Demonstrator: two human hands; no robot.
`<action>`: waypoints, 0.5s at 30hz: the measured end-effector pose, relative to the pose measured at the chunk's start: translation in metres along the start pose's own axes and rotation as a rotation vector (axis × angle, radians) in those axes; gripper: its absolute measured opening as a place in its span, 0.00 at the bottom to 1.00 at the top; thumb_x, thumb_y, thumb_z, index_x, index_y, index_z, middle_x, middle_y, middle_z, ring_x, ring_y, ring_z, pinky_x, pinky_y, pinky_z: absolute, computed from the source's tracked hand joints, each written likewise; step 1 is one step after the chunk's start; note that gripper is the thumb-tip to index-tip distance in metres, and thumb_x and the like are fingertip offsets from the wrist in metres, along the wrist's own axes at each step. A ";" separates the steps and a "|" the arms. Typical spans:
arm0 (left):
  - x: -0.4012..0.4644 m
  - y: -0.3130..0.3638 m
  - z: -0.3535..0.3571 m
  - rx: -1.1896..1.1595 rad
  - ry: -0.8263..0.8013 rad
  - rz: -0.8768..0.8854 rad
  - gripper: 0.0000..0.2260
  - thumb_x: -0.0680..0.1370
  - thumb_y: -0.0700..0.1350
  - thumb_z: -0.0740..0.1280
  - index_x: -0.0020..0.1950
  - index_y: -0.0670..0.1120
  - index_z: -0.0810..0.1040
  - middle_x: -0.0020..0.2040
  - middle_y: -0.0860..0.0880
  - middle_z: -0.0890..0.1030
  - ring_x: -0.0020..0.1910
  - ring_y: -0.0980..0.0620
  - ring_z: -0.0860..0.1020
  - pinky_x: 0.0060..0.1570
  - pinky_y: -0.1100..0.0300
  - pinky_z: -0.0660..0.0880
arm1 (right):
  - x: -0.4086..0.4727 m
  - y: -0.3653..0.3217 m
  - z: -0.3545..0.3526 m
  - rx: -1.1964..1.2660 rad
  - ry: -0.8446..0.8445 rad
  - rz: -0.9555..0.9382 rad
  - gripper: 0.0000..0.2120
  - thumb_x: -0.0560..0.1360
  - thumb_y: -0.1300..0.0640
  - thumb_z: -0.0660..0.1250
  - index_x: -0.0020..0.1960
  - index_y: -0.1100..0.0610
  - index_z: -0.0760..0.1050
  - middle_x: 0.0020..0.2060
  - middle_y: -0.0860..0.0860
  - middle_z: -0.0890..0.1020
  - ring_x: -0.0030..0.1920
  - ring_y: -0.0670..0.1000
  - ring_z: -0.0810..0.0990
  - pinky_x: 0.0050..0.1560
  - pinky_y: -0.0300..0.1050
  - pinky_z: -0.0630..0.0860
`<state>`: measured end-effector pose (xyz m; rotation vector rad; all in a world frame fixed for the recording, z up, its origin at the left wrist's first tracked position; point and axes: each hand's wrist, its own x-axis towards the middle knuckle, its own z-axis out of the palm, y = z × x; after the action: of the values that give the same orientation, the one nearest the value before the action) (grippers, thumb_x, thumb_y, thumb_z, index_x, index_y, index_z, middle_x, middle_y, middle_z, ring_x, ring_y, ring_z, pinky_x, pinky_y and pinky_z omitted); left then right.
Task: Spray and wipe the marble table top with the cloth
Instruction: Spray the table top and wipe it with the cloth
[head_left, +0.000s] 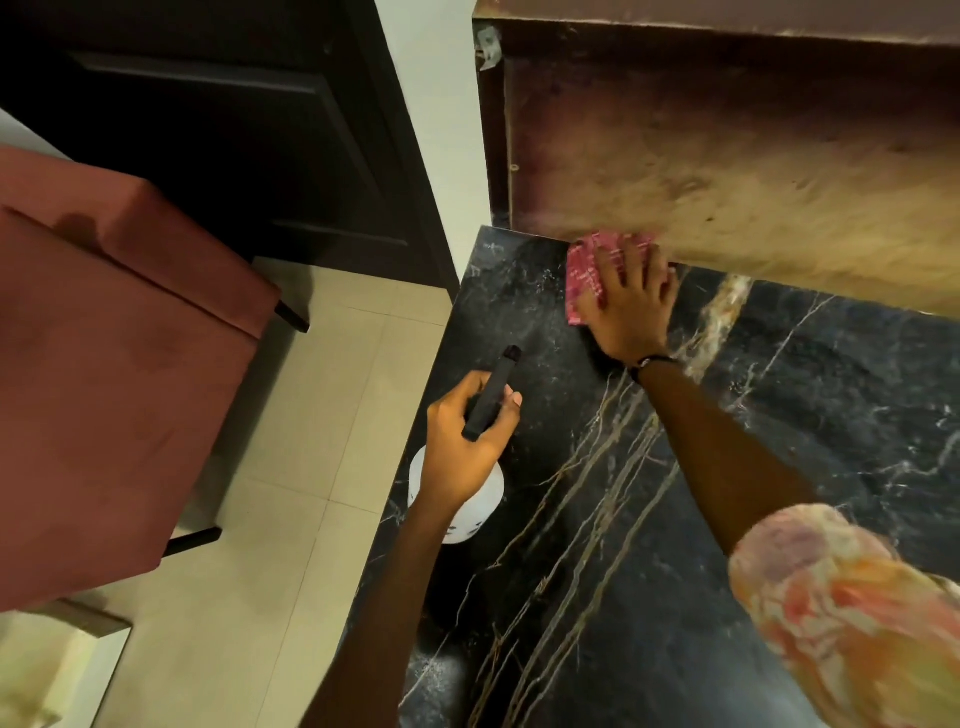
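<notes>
The black marble table top (779, 415) with white and tan veins fills the lower right. My right hand (631, 306) lies flat, fingers spread, pressing a pink patterned cloth (589, 270) onto the table's far left corner, against a wooden panel. My left hand (467, 436) grips a spray bottle near the table's left edge; its black nozzle head (491, 395) points away from me and its white body (467, 514) shows below my palm.
A wooden panel (753, 171) stands along the table's far edge. A red upholstered seat (114, 338) with dark legs stands on the pale tiled floor (291, 493) to the left. A dark door (234, 130) is behind it.
</notes>
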<state>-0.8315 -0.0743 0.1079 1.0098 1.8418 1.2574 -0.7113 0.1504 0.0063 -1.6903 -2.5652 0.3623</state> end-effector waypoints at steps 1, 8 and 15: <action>0.000 0.001 0.001 -0.001 0.008 0.000 0.05 0.77 0.42 0.67 0.45 0.40 0.77 0.30 0.54 0.73 0.28 0.55 0.73 0.30 0.67 0.70 | -0.012 -0.007 0.005 -0.024 0.009 -0.068 0.35 0.73 0.35 0.47 0.76 0.49 0.58 0.75 0.58 0.60 0.74 0.68 0.54 0.70 0.70 0.51; 0.004 0.003 0.006 0.031 0.007 0.004 0.04 0.77 0.38 0.66 0.45 0.38 0.77 0.31 0.43 0.73 0.31 0.53 0.74 0.32 0.68 0.72 | -0.092 0.052 0.008 -0.080 0.046 -0.361 0.31 0.75 0.36 0.53 0.75 0.47 0.60 0.75 0.54 0.60 0.76 0.60 0.53 0.73 0.62 0.55; 0.000 0.001 0.013 0.023 -0.014 0.009 0.06 0.77 0.39 0.65 0.45 0.36 0.78 0.36 0.33 0.77 0.36 0.42 0.76 0.37 0.69 0.73 | -0.031 0.101 -0.022 -0.014 0.035 0.078 0.37 0.72 0.32 0.44 0.76 0.48 0.57 0.76 0.56 0.58 0.75 0.64 0.52 0.72 0.66 0.51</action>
<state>-0.8198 -0.0680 0.1052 1.0376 1.8466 1.2335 -0.6047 0.1638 0.0080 -1.7893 -2.4885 0.3156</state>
